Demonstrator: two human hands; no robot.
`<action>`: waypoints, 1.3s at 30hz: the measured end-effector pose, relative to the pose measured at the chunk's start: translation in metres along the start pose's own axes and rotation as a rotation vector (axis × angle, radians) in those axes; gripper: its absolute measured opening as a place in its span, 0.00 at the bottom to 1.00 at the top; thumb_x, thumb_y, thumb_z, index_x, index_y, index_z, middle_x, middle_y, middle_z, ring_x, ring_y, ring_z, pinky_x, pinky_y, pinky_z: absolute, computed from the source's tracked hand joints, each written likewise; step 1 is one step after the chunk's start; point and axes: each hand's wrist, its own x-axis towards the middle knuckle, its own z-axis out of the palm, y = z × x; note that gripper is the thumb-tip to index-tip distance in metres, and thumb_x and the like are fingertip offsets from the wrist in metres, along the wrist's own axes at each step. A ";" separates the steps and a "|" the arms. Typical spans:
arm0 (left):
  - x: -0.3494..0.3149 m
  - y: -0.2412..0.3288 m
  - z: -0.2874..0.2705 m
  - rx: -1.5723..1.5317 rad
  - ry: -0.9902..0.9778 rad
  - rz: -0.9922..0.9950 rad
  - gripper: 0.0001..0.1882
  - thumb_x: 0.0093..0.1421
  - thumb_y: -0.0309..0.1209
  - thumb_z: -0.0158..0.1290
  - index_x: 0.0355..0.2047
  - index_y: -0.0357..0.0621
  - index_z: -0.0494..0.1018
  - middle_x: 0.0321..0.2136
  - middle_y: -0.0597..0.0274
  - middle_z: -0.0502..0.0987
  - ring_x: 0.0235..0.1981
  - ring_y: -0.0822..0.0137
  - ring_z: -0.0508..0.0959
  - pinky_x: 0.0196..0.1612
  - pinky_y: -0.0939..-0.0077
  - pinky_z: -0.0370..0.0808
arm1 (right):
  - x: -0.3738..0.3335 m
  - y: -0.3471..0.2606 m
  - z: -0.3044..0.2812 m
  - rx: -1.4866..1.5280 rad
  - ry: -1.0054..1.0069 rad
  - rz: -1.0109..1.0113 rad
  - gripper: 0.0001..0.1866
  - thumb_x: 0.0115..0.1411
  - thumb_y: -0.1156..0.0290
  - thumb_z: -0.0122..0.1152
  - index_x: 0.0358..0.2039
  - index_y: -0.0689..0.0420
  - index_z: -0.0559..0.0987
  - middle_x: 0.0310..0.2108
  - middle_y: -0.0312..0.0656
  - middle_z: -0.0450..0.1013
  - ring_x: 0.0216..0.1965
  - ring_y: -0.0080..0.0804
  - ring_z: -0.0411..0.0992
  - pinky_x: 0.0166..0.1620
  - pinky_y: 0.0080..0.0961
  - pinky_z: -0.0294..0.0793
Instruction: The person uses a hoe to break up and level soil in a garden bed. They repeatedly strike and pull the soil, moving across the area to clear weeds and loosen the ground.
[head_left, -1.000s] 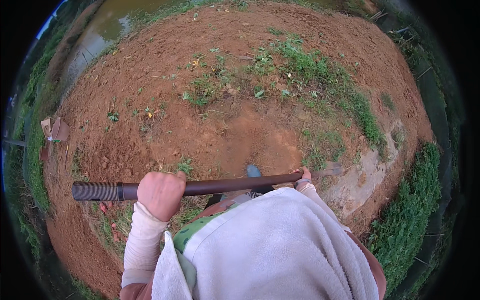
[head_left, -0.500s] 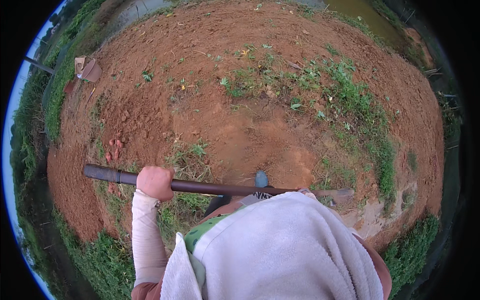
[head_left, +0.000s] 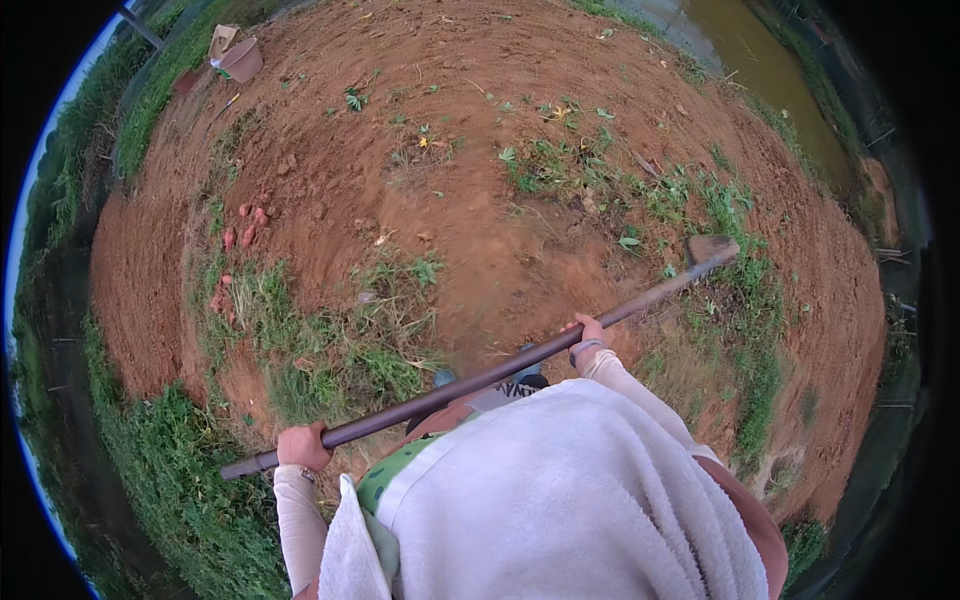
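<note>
A hoe with a long dark handle (head_left: 465, 384) slants across in front of me, from the near left up to the far right. Near the handle's butt end, my left hand (head_left: 303, 447) is wrapped round the shaft. Farther along, my right hand (head_left: 590, 330) grips it too, with a band at the wrist. The hoe's muddy metal head (head_left: 712, 249) is at the right, over the weedy ground; whether it touches the soil I cannot tell. A white towel (head_left: 560, 490) over my chest hides part of both arms.
Reddish tubers (head_left: 248, 228) lie in a loose group on the soil at left. A pinkish bucket (head_left: 241, 61) stands at far left. Cut grass (head_left: 340, 360) and green weeds (head_left: 740, 290) cover parts of the reddish soil. Greenish-brown water (head_left: 765, 70) borders the far right.
The hoe has tilted: its head end has swung away and up to the right, while my left hand has come nearer. My right hand and forearm now show beyond the towel.
</note>
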 end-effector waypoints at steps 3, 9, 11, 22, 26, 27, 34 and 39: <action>-0.027 -0.021 -0.008 -0.018 0.165 -0.084 0.07 0.37 0.30 0.49 0.21 0.47 0.69 0.16 0.54 0.72 0.20 0.54 0.73 0.24 0.63 0.69 | -0.014 0.006 0.061 0.022 -0.111 0.040 0.06 0.46 0.75 0.53 0.22 0.56 0.65 0.17 0.39 0.62 0.21 0.33 0.64 0.29 0.35 0.70; -0.074 -0.053 -0.092 0.169 0.729 -0.202 0.09 0.29 0.21 0.48 0.16 0.41 0.63 0.16 0.57 0.67 0.19 0.57 0.69 0.23 0.67 0.64 | -0.041 0.074 0.158 0.017 -0.283 0.188 0.06 0.47 0.76 0.53 0.25 0.56 0.65 0.17 0.39 0.63 0.22 0.34 0.65 0.33 0.39 0.69; -0.084 -0.062 -0.113 0.241 0.646 -0.247 0.08 0.29 0.22 0.50 0.15 0.41 0.64 0.16 0.58 0.67 0.19 0.58 0.69 0.24 0.68 0.64 | -0.031 0.105 0.171 -0.106 -0.285 0.248 0.08 0.48 0.76 0.53 0.27 0.56 0.65 0.20 0.40 0.66 0.24 0.35 0.67 0.34 0.39 0.70; -0.057 -0.054 -0.183 0.529 0.667 -0.117 0.01 0.39 0.26 0.47 0.15 0.44 0.66 0.14 0.64 0.66 0.19 0.68 0.68 0.24 0.77 0.64 | 0.007 0.153 0.168 -0.309 -0.192 0.371 0.06 0.49 0.73 0.53 0.27 0.56 0.67 0.22 0.39 0.69 0.26 0.33 0.69 0.32 0.32 0.72; -0.032 -0.065 -0.202 0.516 0.677 -0.108 0.06 0.34 0.23 0.49 0.15 0.43 0.64 0.15 0.63 0.64 0.21 0.65 0.68 0.26 0.74 0.65 | 0.019 0.154 0.183 -0.542 -0.322 0.293 0.04 0.49 0.69 0.52 0.23 0.53 0.68 0.21 0.36 0.68 0.25 0.33 0.68 0.29 0.34 0.70; -0.025 -0.068 -0.208 0.528 0.693 -0.096 0.06 0.34 0.23 0.49 0.15 0.43 0.64 0.15 0.63 0.64 0.21 0.65 0.68 0.26 0.74 0.65 | 0.028 0.152 0.185 -0.600 -0.367 0.247 0.05 0.49 0.68 0.52 0.22 0.52 0.68 0.20 0.35 0.68 0.24 0.33 0.68 0.29 0.34 0.70; 0.031 -0.084 -0.261 0.594 0.738 -0.013 0.04 0.38 0.26 0.48 0.13 0.44 0.63 0.14 0.64 0.64 0.18 0.68 0.67 0.23 0.76 0.64 | 0.184 0.151 0.176 -0.707 -0.275 0.117 0.07 0.49 0.65 0.51 0.18 0.50 0.67 0.15 0.32 0.67 0.17 0.32 0.65 0.23 0.33 0.67; 0.081 -0.103 -0.307 0.658 0.702 0.009 0.05 0.37 0.26 0.48 0.12 0.44 0.62 0.13 0.64 0.62 0.18 0.68 0.66 0.23 0.76 0.63 | 0.137 0.153 0.237 -0.656 -0.126 0.272 0.07 0.48 0.65 0.52 0.16 0.49 0.69 0.14 0.32 0.67 0.17 0.31 0.65 0.23 0.34 0.66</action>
